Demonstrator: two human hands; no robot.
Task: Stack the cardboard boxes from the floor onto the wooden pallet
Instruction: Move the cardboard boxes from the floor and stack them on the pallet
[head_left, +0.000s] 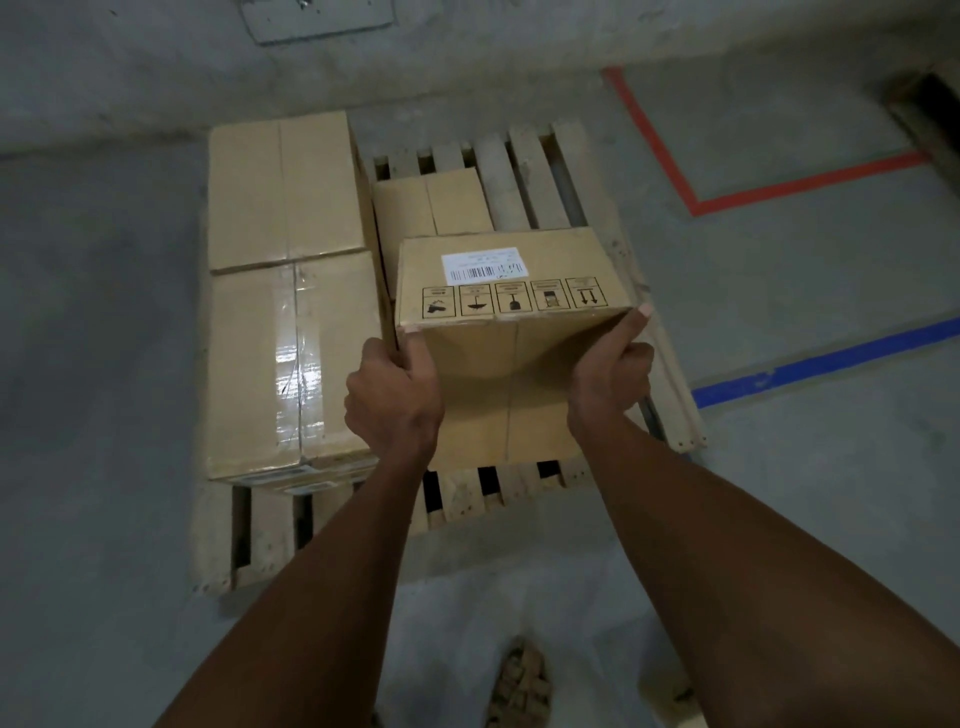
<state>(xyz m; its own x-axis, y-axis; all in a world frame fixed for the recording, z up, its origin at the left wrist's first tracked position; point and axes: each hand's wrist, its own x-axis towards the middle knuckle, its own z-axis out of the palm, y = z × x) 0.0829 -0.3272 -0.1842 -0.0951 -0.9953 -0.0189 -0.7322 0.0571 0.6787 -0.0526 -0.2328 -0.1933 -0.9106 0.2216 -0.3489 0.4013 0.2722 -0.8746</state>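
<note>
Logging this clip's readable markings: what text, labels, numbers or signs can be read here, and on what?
No text can be read.
White label on the held box: barcode and print, too blurred.
Five black handling pictograms below it: captions too small; one shows an umbrella, one two downward arrows.
Labels on the near stacked box, low front edge: unreadable.

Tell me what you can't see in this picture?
Head view only:
- Label on the held box: print too small to read.
- Small box behind: front hidden by the held box.
- Pallet middle: covered by boxes.
- Left hand, right hand: most fingers hidden behind the box.
</note>
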